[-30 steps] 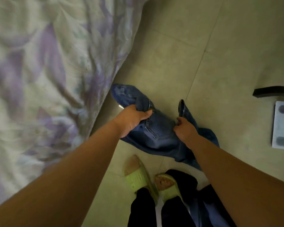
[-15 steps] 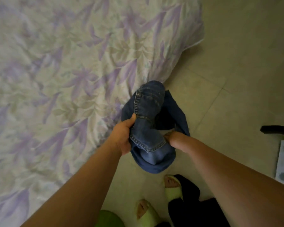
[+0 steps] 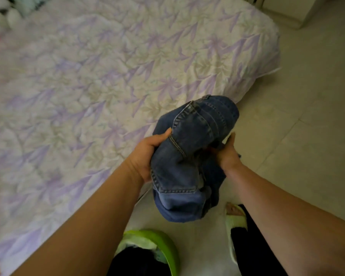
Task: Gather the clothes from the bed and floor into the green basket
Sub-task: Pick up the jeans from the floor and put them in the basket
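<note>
A: Left hand [image 3: 147,154] wrapped round the left flank of the bunched blue jeans [image 3: 189,156], thumb lying over the top seam, fingers tucked under the cloth

B: Right hand [image 3: 227,152]?

A: Cupped against the right side of the same bundle, fingertips dug into the folds, thumb pointing up. Curled and gripping, not spread. Both forearms stretched forward, the bundle clamped between the two hands

B: Position of the jeans?

A: Held in the air, off the tiled floor [image 3: 299,136], just beside the near edge of the bed [image 3: 88,86] with its purple-leaf cover. Lower fold drooping above the floor, a little beyond the rim of the green basket [image 3: 163,242], which already holds some pale and dark cloth

B: Against half a second back?

A: Bundle carried higher and tighter, the stitched pocket now turned up. Much more of the bed showing, plus a pale cabinet [image 3: 287,8] at top right. Basket rim far more exposed than the sliver seen before. Only one green slipper [image 3: 235,218] showing now, down from two
</note>
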Demonstrator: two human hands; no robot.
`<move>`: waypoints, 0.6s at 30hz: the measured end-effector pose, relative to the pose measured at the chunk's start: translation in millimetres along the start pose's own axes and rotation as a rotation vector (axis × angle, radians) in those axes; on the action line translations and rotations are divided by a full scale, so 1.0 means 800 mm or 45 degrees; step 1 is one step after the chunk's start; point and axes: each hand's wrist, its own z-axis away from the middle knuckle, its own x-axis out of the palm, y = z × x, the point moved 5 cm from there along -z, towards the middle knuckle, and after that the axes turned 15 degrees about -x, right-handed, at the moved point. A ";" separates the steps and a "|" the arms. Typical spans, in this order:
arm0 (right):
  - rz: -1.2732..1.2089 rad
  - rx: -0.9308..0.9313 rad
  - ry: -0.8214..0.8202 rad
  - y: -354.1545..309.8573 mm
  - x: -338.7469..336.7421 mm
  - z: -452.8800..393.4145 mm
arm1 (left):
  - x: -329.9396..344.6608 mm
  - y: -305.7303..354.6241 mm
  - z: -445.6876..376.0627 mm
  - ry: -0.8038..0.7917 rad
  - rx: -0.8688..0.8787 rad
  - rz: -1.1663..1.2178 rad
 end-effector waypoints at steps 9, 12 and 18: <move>0.239 -0.236 -0.542 -0.202 0.084 0.178 | -0.061 -0.013 0.279 0.306 0.318 -0.127; 0.285 -0.327 -0.529 -0.261 0.087 0.226 | -0.094 -0.031 0.349 0.545 0.340 -0.213; 0.513 -0.489 -0.673 -0.360 0.099 0.314 | -0.118 -0.087 0.446 0.726 0.246 -0.252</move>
